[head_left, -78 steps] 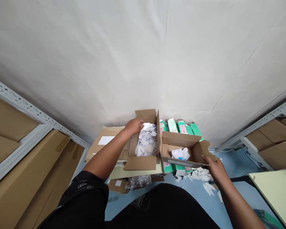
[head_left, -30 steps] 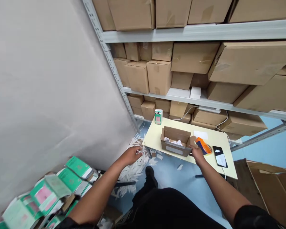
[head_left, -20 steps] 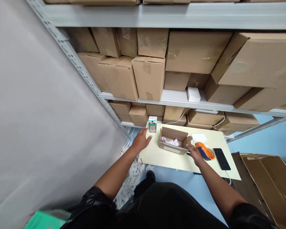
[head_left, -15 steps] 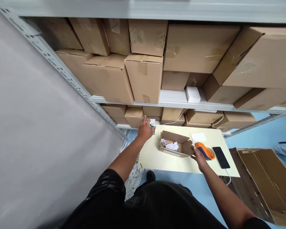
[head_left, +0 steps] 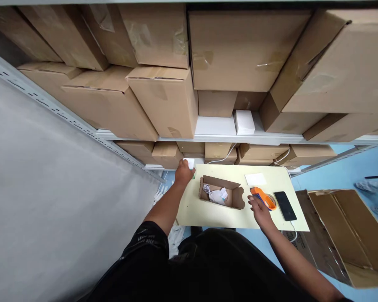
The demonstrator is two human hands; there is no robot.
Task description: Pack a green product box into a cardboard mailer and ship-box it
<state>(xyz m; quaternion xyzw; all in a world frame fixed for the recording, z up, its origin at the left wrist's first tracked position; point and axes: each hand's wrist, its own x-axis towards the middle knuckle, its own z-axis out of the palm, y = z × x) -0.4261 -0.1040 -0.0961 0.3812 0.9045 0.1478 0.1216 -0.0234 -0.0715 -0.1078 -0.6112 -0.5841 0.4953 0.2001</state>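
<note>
On one pale-yellow rectangular table (head_left: 204,220) sits one open brown cardboard box (head_left: 222,183) holding crumpled white paper (head_left: 218,196). At its eleven o'clock, the left hand (head_left: 183,173) grasps one small green-and-white carton (head_left: 190,162), mostly hiding it. At three o'clock, the right hand (head_left: 261,212) hangs loosely open, near one orange-and-blue tape dispenser (head_left: 266,198) and one black phone (head_left: 285,206).

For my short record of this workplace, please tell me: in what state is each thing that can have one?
Left hand: at the small carton, grip unclear.
Small carton: mostly hidden behind the left hand.
Right hand: fingers partly open, holding nothing visible.
Narrow box: open on top, crumpled paper inside.
Tape dispenser: on the table.
Phone: screen dark, white cable at its near end.
Large carton: open, inside visible.
</note>
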